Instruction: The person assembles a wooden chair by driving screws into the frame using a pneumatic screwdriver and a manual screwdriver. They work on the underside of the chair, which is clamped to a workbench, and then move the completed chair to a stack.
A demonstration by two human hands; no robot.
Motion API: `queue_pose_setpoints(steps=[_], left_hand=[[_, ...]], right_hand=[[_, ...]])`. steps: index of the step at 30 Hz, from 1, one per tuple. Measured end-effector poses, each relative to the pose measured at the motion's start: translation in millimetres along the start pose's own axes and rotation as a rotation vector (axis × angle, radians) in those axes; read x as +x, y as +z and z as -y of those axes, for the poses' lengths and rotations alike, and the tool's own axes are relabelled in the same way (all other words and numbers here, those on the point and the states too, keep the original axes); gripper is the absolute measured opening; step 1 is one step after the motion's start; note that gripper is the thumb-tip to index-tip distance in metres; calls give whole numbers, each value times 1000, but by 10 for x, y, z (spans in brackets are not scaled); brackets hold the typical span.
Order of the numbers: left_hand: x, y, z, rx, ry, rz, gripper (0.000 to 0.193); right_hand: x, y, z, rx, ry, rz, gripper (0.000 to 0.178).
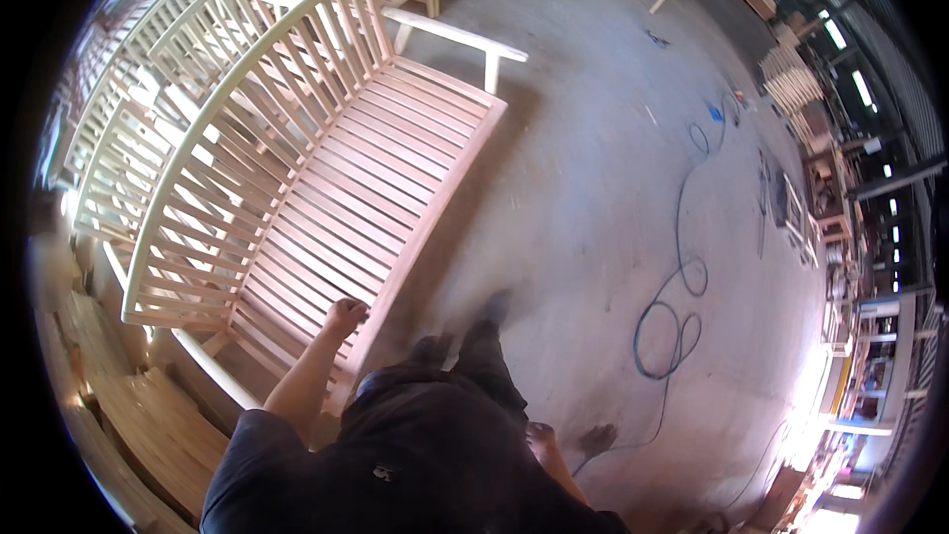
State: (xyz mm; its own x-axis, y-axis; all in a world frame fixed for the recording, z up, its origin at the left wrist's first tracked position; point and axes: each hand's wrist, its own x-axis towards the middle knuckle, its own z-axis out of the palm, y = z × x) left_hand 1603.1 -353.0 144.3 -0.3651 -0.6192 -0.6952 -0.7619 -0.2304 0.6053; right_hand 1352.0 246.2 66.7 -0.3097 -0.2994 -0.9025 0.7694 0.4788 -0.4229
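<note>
A pale wooden bench [415, 178] with a slatted seat and curved slatted back stands at my left. Over the near end of its seat is my left hand [346, 316], the fingers curled closed. Whether it touches the slats, or has something small in it, I cannot make out. My right hand [539, 439] hangs low beside my body, partly hidden by my dark shirt; its fingers do not show clearly.
More wooden benches [203, 35] crowd behind this one. Boards [163, 425] lie at the lower left. A looped hose [641, 336] runs across the concrete floor [563, 227] at my right. Stacked wood pieces [791, 79] and shelves line the far right side.
</note>
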Motion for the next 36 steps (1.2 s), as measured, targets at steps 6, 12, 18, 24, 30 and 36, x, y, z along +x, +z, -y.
queue_pose_setpoints(steps=[6,12,18,24,30,36], left_hand=[[666,611,-594,3,64,-72,38],[268,1196,-189,-637,-413,-118,33],[124,1509,49,-60,-534,-53,25],[1550,1652,-1006,-436,-655,-181,28],[3303,620,-2811,-429,-337,-240,28],[3841,-81,-3671,-853,-64,-581,30]], right_hand=[[1423,-303,2105,-740,-288,106,28],[2923,-638,4734,-2192,-529,445,19],[3820,1111,7129,-889,-389,-148,19],[3810,3216,8563,-762,-422,286,25],[3852,3470,9264,-1240,-689,403,30],[4049,3009,9561,-1257,-292,260,27]])
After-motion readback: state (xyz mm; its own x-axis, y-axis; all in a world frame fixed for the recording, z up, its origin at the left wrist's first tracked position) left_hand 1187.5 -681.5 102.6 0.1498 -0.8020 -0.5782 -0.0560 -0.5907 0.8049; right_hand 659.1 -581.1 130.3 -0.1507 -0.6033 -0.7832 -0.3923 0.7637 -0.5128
